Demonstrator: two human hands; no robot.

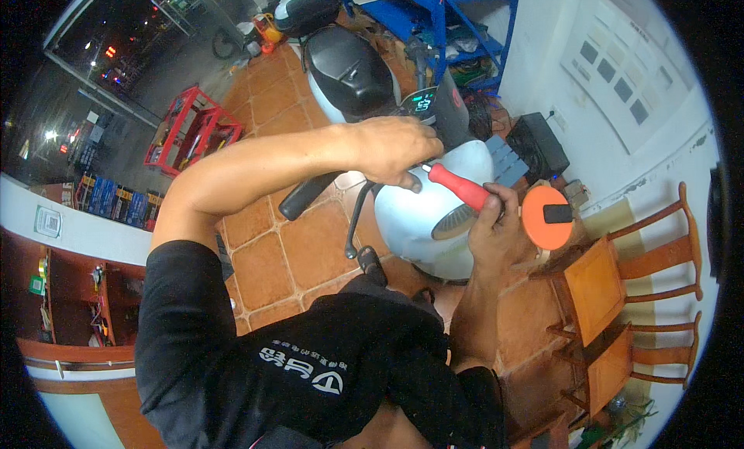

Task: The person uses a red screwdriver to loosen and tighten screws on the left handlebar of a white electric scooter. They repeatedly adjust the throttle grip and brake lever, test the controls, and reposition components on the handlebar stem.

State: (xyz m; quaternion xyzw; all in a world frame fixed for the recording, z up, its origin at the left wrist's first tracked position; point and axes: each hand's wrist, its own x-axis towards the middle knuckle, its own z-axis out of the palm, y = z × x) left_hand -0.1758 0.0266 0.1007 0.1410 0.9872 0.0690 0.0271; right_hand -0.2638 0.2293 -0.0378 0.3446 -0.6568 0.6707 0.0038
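Observation:
My right hand [494, 222] is closed around the red handle of a screwdriver [459, 187]. Its short metal end points up and left, close to my left hand [391, 153]. That hand lies bent over the upper edge of a scooter's pale front cover [411, 220], with the thumb on the cover. The curled fingers hide whatever they hold. Just beyond them glows the scooter's display [422, 102]. A black handlebar grip [310, 195] and a brake lever [356, 220] stick out below my left forearm. The scooter's black seat [350, 70] stretches away behind.
An orange round stool [544, 236] with a dark flat object on it stands right of my right hand. Wooden chairs [593, 290] line the right wall. Far left on the tiled floor sits a red tool rack [190, 131]. Blue shelving [465, 30] stands at the back.

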